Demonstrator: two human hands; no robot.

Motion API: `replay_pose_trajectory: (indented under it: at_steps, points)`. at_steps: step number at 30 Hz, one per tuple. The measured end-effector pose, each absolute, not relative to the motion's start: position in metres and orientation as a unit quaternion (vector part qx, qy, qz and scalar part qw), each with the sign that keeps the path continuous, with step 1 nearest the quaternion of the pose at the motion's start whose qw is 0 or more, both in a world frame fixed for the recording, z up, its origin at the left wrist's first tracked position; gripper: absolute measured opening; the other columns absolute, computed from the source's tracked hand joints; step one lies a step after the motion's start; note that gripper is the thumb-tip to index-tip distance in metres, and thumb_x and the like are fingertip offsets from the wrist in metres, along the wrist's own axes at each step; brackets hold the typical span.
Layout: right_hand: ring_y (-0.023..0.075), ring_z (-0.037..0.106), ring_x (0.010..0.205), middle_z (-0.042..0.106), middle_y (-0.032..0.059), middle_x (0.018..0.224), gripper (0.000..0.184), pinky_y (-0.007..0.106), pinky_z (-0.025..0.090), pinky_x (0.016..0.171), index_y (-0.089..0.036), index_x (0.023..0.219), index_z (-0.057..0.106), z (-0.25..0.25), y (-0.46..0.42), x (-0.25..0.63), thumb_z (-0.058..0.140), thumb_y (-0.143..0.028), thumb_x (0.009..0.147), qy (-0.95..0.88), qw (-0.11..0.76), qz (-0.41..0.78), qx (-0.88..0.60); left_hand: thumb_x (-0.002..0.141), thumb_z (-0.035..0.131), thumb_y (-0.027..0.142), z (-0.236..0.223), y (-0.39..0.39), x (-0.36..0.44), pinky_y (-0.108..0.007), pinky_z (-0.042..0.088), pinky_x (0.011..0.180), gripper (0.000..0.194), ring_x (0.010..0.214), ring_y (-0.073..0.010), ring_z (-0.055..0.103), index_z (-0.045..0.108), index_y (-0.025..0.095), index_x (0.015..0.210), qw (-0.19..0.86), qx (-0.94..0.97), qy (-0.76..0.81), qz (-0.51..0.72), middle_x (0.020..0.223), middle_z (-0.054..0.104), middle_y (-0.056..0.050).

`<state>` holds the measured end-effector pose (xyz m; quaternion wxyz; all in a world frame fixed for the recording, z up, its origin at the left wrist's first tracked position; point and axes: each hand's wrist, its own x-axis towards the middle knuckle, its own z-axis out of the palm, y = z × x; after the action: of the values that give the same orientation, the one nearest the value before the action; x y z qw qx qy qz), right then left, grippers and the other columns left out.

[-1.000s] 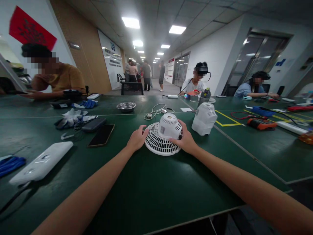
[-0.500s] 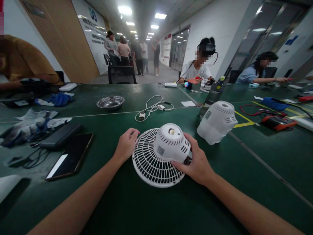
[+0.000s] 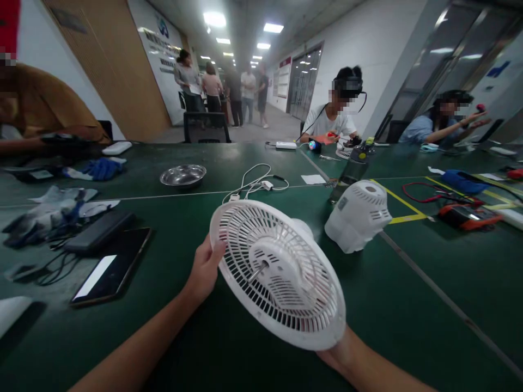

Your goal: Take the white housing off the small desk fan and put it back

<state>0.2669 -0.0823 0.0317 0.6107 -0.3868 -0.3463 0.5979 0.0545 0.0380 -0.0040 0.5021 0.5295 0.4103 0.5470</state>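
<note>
A round white fan guard (image 3: 241,228) is held tilted above the green table, its hollow side facing me. A thin metal shaft (image 3: 257,272) sticks out of its centre. Part of the white motor housing (image 3: 304,228) shows behind its far edge. My left hand (image 3: 207,267) is closed on the guard's left rim, thumb over the inner edge. Under the lower right rim, my right hand (image 3: 337,345) holds the guard from behind, its fingers mostly hidden. A separate white housing cover (image 3: 357,218) stands on the table to the right.
Behind the guard lie a white cable (image 3: 267,185) and a metal bowl (image 3: 183,175). A phone (image 3: 112,267), a power bank (image 3: 100,231) and gloves (image 3: 47,215) are at left. A bottle (image 3: 351,169) and an orange multimeter (image 3: 469,216) stand at right. Other people sit across the table.
The fan guard has been lifted off the table and turned over, so its inner side and shaft now show. My right hand has moved from the housing's side to behind the guard.
</note>
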Motion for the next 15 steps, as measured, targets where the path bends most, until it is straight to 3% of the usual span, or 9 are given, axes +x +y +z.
replay_pose_trajectory:
  at_steps: [3, 7, 11, 15]
  points:
    - [0.0297, 0.063, 0.105, 0.071, 0.0083, 0.103, 0.050, 0.049, 0.052, 0.085, -0.026, 0.123, 0.058, 0.030, -0.089, 0.264, 0.060, -0.055, 0.082, -0.296, 0.548, 0.708, -0.333, 0.075, 0.069, 0.053, -0.012, 0.030, 0.057, -0.033, 0.054, 0.059, 0.043, 0.063, -0.0218, 0.066, 0.071, 0.012, 0.087, 0.588, 0.460, 0.434, 0.504, 0.078, 0.072, -0.009]
    - [0.0294, 0.064, 0.103, 0.071, 0.0085, 0.099, 0.048, 0.048, 0.051, 0.085, -0.023, 0.120, 0.058, 0.035, -0.082, 0.267, 0.060, -0.053, 0.082, -0.281, 0.497, 0.766, -0.297, 0.069, 0.072, 0.056, -0.013, 0.023, 0.055, -0.030, 0.051, 0.052, 0.047, 0.053, -0.0187, 0.062, 0.070, 0.010, 0.079, 0.561, 0.415, 0.468, 0.542, 0.063, 0.069, -0.006]
    - [0.0259, 0.065, 0.099, 0.067, 0.0054, 0.109, 0.055, 0.043, 0.052, 0.085, -0.028, 0.128, 0.048, 0.029, -0.073, 0.266, 0.068, -0.039, 0.079, -0.312, 0.568, 0.691, -0.320, 0.070, 0.069, 0.059, -0.011, 0.021, 0.052, -0.027, 0.047, 0.047, 0.049, 0.049, -0.0170, 0.060, 0.068, 0.010, 0.073, 0.499, 0.430, 0.496, 0.565, 0.060, 0.067, -0.005]
    - [0.0257, 0.066, 0.091, 0.064, 0.0077, 0.114, 0.065, 0.044, 0.055, 0.076, -0.026, 0.136, 0.035, 0.020, -0.059, 0.281, 0.063, -0.044, 0.080, -0.387, 0.619, 0.549, -0.407, 0.074, 0.067, 0.055, -0.007, 0.017, 0.051, -0.027, 0.049, 0.050, 0.044, 0.053, -0.0177, 0.062, 0.068, 0.011, 0.077, 0.457, 0.459, 0.498, 0.577, 0.063, 0.068, -0.004]
